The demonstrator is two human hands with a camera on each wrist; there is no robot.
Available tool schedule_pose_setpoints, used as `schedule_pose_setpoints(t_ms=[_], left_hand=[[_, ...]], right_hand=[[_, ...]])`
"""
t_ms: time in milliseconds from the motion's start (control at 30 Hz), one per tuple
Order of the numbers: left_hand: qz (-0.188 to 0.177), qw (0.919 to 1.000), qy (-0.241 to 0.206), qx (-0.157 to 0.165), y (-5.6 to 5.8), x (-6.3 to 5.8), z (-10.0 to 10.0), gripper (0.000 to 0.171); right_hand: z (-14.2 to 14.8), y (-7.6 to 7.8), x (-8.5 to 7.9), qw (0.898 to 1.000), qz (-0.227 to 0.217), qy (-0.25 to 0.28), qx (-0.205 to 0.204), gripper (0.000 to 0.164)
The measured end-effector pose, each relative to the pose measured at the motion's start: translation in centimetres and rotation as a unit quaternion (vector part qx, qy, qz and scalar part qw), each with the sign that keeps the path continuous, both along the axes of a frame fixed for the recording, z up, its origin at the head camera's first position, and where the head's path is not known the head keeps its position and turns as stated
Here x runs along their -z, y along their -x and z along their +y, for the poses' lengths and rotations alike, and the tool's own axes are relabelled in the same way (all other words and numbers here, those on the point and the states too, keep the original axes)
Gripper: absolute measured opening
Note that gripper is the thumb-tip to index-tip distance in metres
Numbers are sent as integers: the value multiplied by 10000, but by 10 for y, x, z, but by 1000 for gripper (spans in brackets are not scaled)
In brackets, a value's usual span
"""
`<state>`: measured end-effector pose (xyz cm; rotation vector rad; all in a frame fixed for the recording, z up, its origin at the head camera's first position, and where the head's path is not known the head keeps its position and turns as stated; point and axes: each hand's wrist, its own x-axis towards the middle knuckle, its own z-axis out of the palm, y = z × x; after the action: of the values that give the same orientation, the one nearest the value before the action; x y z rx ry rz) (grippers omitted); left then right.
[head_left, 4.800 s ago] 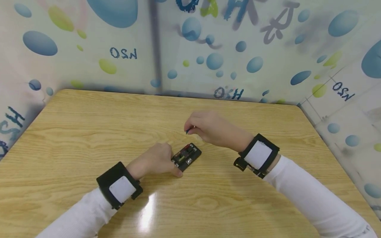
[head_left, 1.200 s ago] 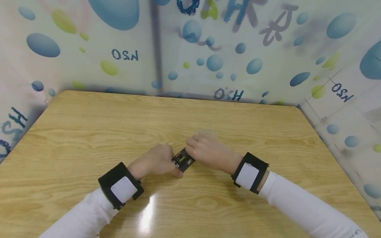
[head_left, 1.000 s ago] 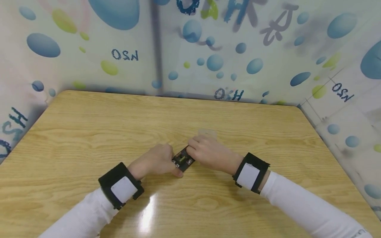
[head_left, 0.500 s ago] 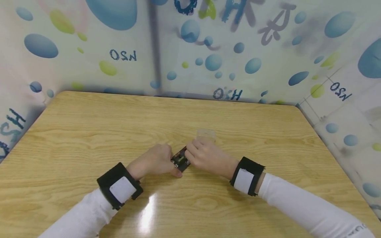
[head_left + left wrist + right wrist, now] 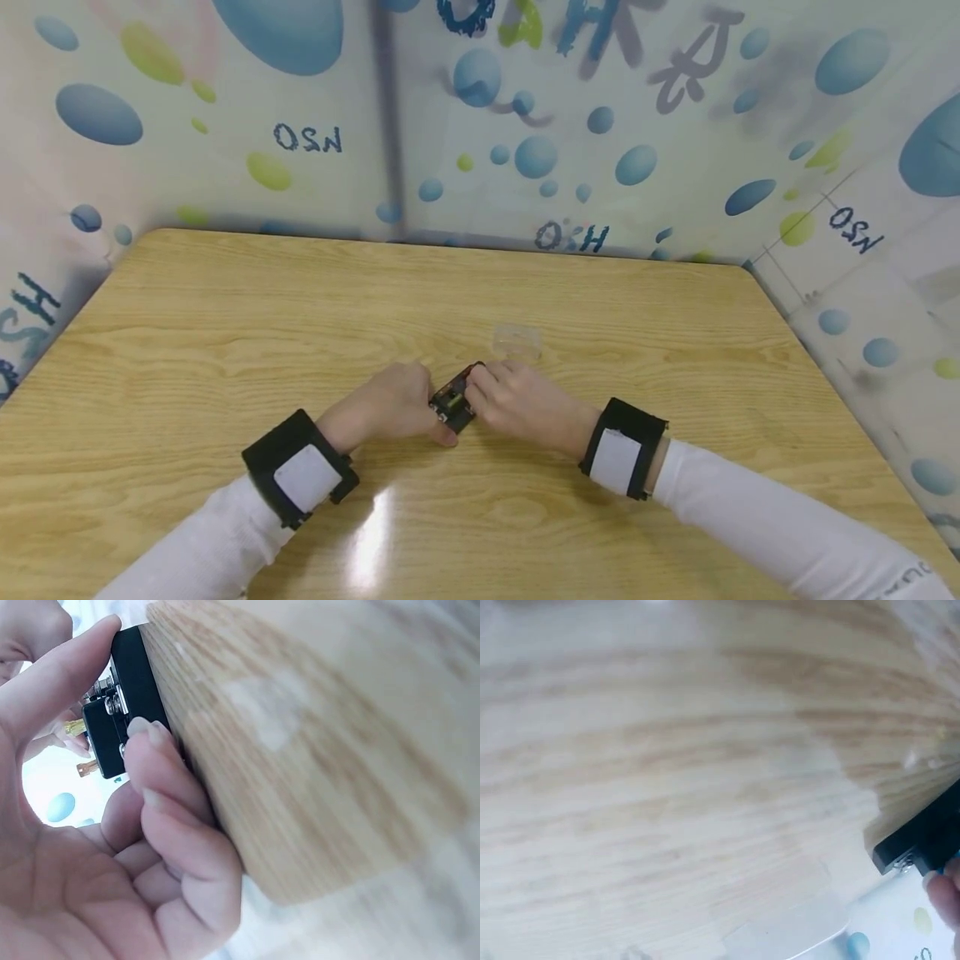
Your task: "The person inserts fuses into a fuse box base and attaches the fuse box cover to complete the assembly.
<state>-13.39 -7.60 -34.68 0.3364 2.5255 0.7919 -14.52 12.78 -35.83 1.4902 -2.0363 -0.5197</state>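
My left hand (image 5: 390,404) grips the near-left end of a small black block with metal screw terminals (image 5: 450,408), flat on the table. Thumb and fingertips press its two edges in the left wrist view, where screws (image 5: 112,703) and brass-coloured pieces (image 5: 88,769) stand out from it. My right hand (image 5: 521,404) covers the block's far-right end, fingers curled in a pinch. A red bit (image 5: 477,365) shows beyond them. In the right wrist view, a sliver of a blue piece (image 5: 956,859) shows at my fingertips (image 5: 945,900); the rest is hidden.
A clear plastic box (image 5: 517,340) stands just behind my right hand. The wood-grain table (image 5: 300,292) reaches back to a wall (image 5: 337,183) printed with blue and green bubbles. Black straps (image 5: 300,468) with white patches are round both wrists.
Earlier my right hand held a small dark-blue piece above the table behind the block; it came down onto the block's far end. Lately it has shifted slightly nearer, uncovering the clear box. Left hand unchanged.
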Motion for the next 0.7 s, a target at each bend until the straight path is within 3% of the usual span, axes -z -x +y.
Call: schedule_pose_setpoints(t_ms=[200,500,700], left_hand=[[-5,10000,-49,-53,-1,0,0,35],[-71,9999,-58,-69,-2,-1,0,34],[-9,10000,-46,-55,-2,-2,0,35]], right_hand=[[2,3,-4,9978,-551,362,-27,14],[2,1,-3,9997,-69,-91,-195,9],[3,1,1,9961,-766,438,20,20]])
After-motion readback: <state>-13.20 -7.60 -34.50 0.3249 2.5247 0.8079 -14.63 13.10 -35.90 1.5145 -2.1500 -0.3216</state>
